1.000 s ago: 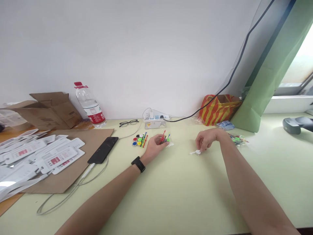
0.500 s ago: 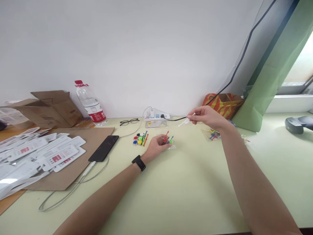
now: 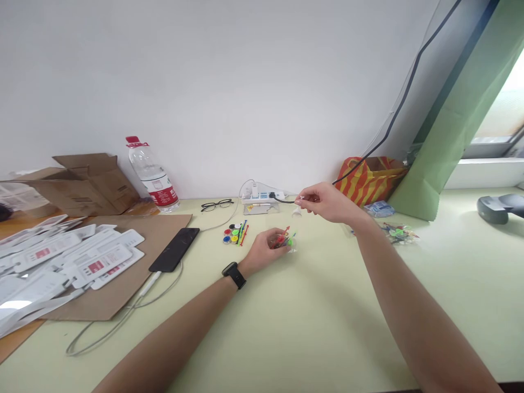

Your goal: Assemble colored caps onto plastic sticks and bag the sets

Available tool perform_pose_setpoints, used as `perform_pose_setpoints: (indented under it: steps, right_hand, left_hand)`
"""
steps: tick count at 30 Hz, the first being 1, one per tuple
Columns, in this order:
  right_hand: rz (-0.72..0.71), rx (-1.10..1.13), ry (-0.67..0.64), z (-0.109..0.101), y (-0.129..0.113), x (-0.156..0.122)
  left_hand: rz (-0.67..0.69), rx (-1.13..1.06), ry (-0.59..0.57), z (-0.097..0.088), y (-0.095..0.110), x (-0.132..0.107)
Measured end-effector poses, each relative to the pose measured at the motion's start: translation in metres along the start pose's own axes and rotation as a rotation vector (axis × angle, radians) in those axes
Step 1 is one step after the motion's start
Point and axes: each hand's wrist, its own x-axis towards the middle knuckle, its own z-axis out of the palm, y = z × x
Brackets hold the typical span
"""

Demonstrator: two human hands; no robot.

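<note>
My left hand [image 3: 264,251], with a black watch on the wrist, rests on the pale green table [image 3: 295,327] and grips a small clear bag of coloured plastic pieces [image 3: 286,240]. Raised above the table, my right hand [image 3: 325,202] pinches a small white plastic piece [image 3: 298,203] between thumb and fingers, just right of and above the bag. A set of coloured discs and sticks [image 3: 235,234] lies loose left of my left hand.
At the wall stand a power strip [image 3: 262,196], glasses [image 3: 216,205], a water bottle [image 3: 151,174], a cardboard box [image 3: 85,183] and a striped bag [image 3: 368,177]. A phone [image 3: 174,250] and white packets [image 3: 61,262] lie on cardboard at left. More bagged pieces [image 3: 399,233] lie right.
My right hand picked the white piece up off the table, lifted it and carried it left toward the bag. My left hand kept its grip on the bag, shifting slightly right.
</note>
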Motion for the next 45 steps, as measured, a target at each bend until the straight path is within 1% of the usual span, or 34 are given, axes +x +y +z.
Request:
perform_pose_setpoints:
  steps: [2,6,11,15,19,21,24,27,29,31,35,37,45]
  right_hand:
    - [-0.014,-0.006,0.010,0.006,0.000,0.002]
    - [-0.024,0.070,0.020,0.014,-0.001,0.004]
    - [-0.069,0.063,0.188,0.017,-0.001,0.007]
    - [-0.120,0.000,0.323,0.026,-0.004,0.010]
    - [-0.110,-0.150,0.360,0.041,-0.010,0.012]
    - [-0.102,-0.214,0.338,0.047,-0.011,0.012]
    - [-0.098,-0.330,0.267,0.050,-0.012,0.011]
    - [-0.098,-0.476,0.250,0.048,-0.011,0.010]
    - [-0.084,-0.516,0.250,0.044,-0.010,0.010]
    - [-0.072,-0.486,0.246,0.039,-0.010,0.009]
    - [-0.066,-0.357,0.244,0.034,-0.008,0.009]
    - [-0.048,-0.332,0.214,0.034,-0.006,0.009]
    - [0.003,-0.405,0.066,0.035,-0.007,0.006]
  left_hand:
    - [0.004,0.000,0.000,0.000,0.001,0.000]
    - [0.004,-0.006,0.001,0.000,0.002,0.000]
    - [0.007,-0.018,-0.013,0.000,0.002,0.001]
    - [0.018,0.001,-0.007,0.000,0.002,0.001]
    - [0.018,0.046,0.037,0.000,0.003,0.000]
    - [0.019,0.064,0.053,0.000,0.003,0.000]
    - [0.020,0.059,0.048,0.000,0.003,0.000]
    - [0.013,0.053,0.034,0.000,0.003,0.002]
    - [0.007,0.055,0.039,-0.001,0.001,0.002]
    - [0.005,0.053,0.043,-0.001,0.000,0.003]
    - [0.005,0.038,0.052,-0.002,-0.002,0.004]
    - [0.006,0.026,0.051,-0.002,-0.002,0.004]
    - [-0.026,0.022,0.043,-0.001,0.001,0.003]
